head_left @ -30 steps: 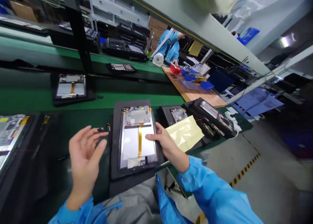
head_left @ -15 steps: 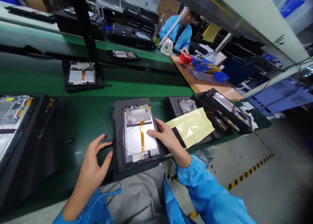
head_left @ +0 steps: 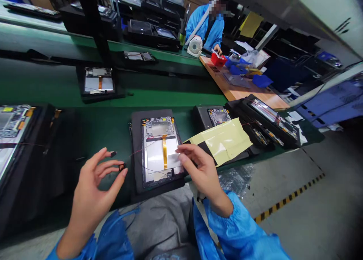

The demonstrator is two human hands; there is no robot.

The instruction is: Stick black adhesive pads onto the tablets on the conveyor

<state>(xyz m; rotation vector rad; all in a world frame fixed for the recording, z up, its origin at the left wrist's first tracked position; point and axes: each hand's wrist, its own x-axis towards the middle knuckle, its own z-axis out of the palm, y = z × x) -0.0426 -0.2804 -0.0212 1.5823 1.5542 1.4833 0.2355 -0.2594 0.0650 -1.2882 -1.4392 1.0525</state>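
Note:
An opened tablet [head_left: 154, 154] shows its circuit board, pale battery and a gold ribbon cable. It lies on a black foam pad [head_left: 137, 139] in front of me. My left hand [head_left: 98, 190], left of the pad, pinches a small black piece [head_left: 121, 167] between thumb and finger. Another small black piece [head_left: 113, 154] sits at the index fingertip. A thin red wire runs from the tablet toward this hand. My right hand [head_left: 202, 173] hovers at the tablet's right edge, fingers loosely bent and slightly apart, with nothing visible in them.
Yellow film sheet [head_left: 227, 140] lies over black pads at right, beside more opened tablets [head_left: 266, 112]. Other tablets are at left [head_left: 14, 127] and on the far green line [head_left: 99, 82]. Across the bench, a person in blue sits near a white fan [head_left: 195, 47] and red box [head_left: 218, 58].
My left hand has moved left, away from the pad, with the black pieces at its fingers. My right hand has let go of the tablet's edge and drawn slightly right. The view has shifted slightly.

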